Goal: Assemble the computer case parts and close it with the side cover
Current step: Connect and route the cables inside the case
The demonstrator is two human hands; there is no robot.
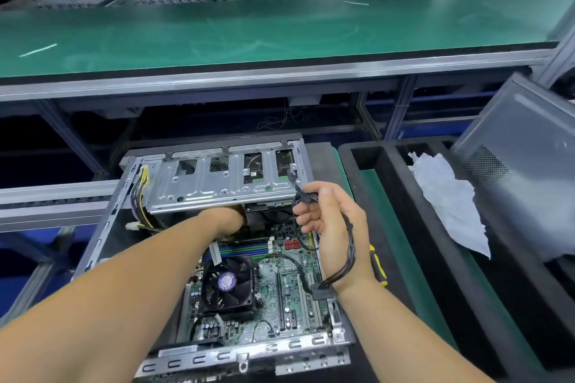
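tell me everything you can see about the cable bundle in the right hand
The cable bundle is a set of thin dark wires, some brownish, running side by side. The right hand pinches its upper end, a black connector, beside the metal drive cage. It drapes across the wrist down to another black connector above the motherboard.
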